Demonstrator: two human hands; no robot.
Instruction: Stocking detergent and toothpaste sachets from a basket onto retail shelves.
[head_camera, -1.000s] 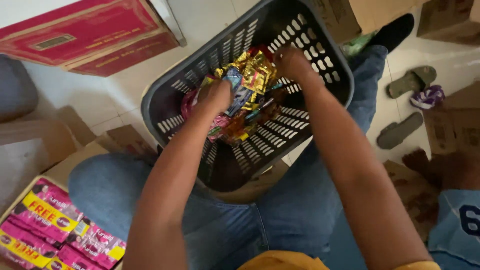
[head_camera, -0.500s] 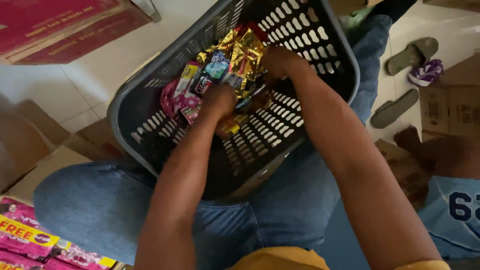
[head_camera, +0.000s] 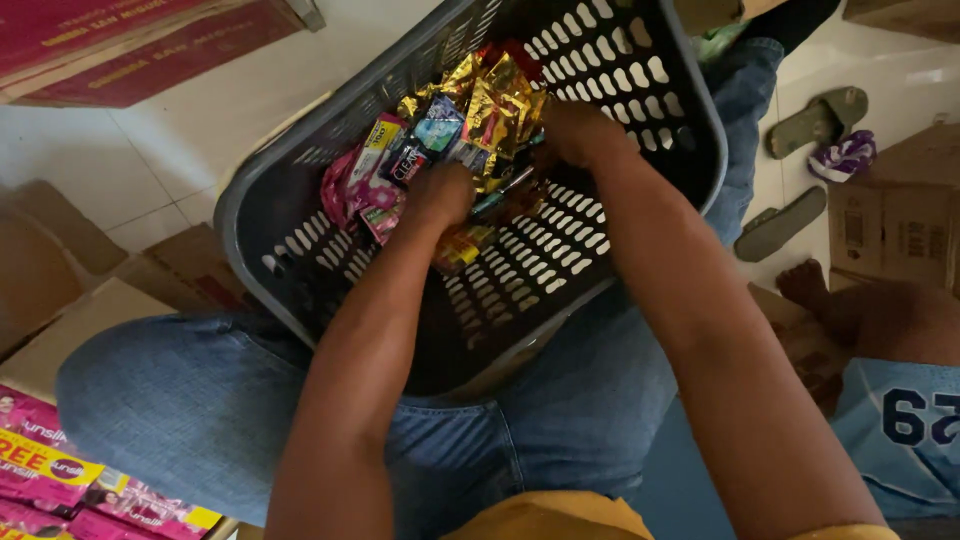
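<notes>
A heap of small sachets (head_camera: 450, 150) fills the far corner of a grey plastic basket (head_camera: 610, 60) with slotted walls; the basket rests tilted on the person's lap, across blue jeans (head_camera: 200, 400). The sachets are crinkled foil packets, gold ones at the top of the heap, pink ones at its left edge, with a few blue and white ones between. The left hand (head_camera: 440, 195) is sunk into the near side of the heap, its grip closed over sachets, though which ones cannot be told. The right hand (head_camera: 575, 130) presses into the heap's right side among the gold packets; its fingers are buried, so its grip cannot be told.

Left of the basket, beside the knee, lies a carton of pink packets (head_camera: 70, 480). Beyond the basket stands a red cardboard box (head_camera: 110, 50) on the tiled floor. To the basket's right lie green sandals (head_camera: 820, 120), a brown carton (head_camera: 890, 220) and another person's bare foot (head_camera: 810, 285).
</notes>
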